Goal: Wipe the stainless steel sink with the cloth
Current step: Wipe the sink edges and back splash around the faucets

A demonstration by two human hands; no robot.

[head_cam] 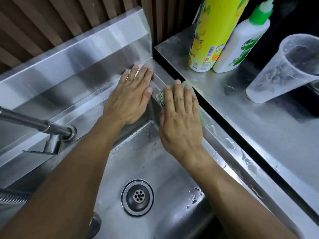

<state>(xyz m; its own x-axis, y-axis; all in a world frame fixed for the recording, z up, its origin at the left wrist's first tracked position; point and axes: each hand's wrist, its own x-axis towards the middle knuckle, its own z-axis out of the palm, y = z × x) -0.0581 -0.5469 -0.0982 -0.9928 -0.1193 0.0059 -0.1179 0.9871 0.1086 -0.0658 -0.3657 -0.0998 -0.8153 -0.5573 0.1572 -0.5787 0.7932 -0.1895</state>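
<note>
Right hand [181,118] lies flat, fingers straight, pressing a pale green cloth [161,99] onto the right rim of the stainless steel sink [172,178], close to its far right corner. Cloth shows beyond the fingertips and along both sides of the palm. Left hand [131,94] is released, flat with fingers spread, on the far rim at the same corner, fingertips against the backsplash [77,54]; it holds nothing.

Nearest the camera, one round drain [137,197] sits in the basin floor; water droplets lie on the floor and right wall. One tap [53,133] stands at the left rim.

On the adjoining steel counter [267,131] to the right stand three containers. One clear plastic cup [283,69], tilted, holds only a cloudy film on its walls. Toward the counter's far edge, one white bottle [241,45] with a green pump top touches one yellow-green bottle [210,35]; their contents cannot be seen.
</note>
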